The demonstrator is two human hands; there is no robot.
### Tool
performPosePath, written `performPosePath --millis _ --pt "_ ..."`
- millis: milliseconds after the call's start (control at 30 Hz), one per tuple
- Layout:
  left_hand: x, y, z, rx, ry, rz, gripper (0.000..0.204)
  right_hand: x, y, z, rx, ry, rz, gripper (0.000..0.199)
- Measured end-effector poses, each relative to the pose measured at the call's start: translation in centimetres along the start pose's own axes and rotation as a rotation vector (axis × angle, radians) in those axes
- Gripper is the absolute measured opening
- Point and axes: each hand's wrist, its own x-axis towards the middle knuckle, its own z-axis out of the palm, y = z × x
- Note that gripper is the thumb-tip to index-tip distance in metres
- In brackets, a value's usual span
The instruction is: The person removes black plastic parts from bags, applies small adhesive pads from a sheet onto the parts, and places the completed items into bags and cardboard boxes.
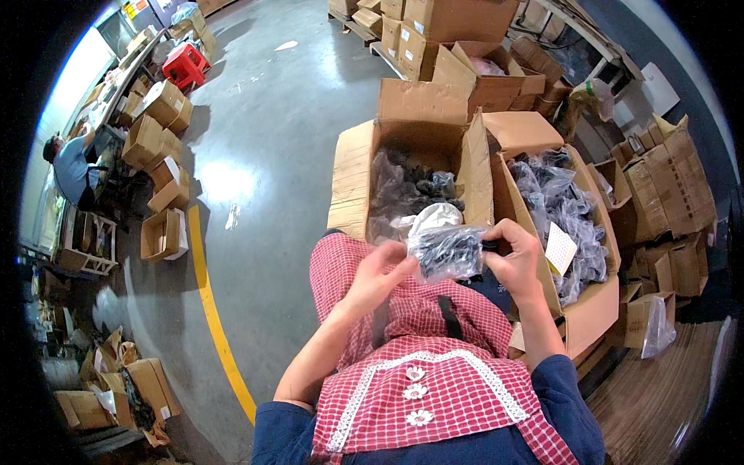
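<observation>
Between my two hands, above my lap, is a clear plastic bag [448,253] with dark contents I cannot make out. My left hand [381,271] pinches the bag's left edge between thumb and fingers. At the other end my right hand [513,252] is closed round the bag's dark right end. Just beyond the hands stands an open cardboard box [354,182] holding bagged black items [418,180] and a round white thing [435,218]. To its right, a second open box [593,318] is filled with similar clear bags [570,213], with a white printed card [559,249] on top.
Stacked cartons [457,19] stand at the back, and flattened or torn cardboard [670,182] leans at the right. A yellow floor line [213,302] runs along the left. Beyond it are small boxes [160,235], a red stool [186,66] and a seated person [74,167] at a workbench.
</observation>
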Motion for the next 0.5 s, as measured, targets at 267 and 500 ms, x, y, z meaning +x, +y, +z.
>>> performPosePath --millis 267,500 --pt "0.9 -1.5 -1.4 -0.759 0.150 0.117 0.013 -0.5 0.8 0.1 0.384 -0.101 0.269 0.018" --pt "0.4 -0.2 -1.7 -0.835 0.272 0.114 0.008 -0.2 -0.2 0.7 0.611 -0.020 0.448 0.021"
